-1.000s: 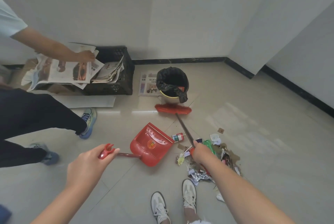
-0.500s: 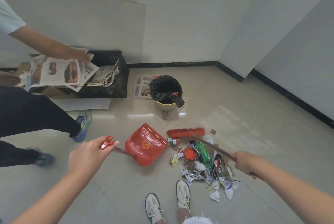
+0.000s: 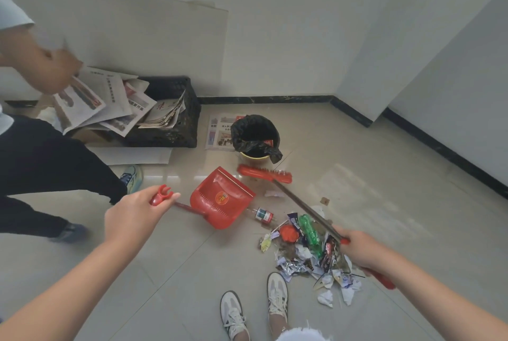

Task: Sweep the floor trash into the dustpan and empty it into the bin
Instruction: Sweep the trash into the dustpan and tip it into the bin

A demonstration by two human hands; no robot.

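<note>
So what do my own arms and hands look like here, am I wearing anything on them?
Nothing is worn on them. The left hand and right hand have no gloves, and no ring, watch or bracelet shows. The left forearm and right forearm run uncovered to the frame's edge, so no sleeve is in view.

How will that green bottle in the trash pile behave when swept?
The green bottle looks like thin plastic, so probably light. Lying on its side on glossy floor, it may roll away from the broom.
</note>
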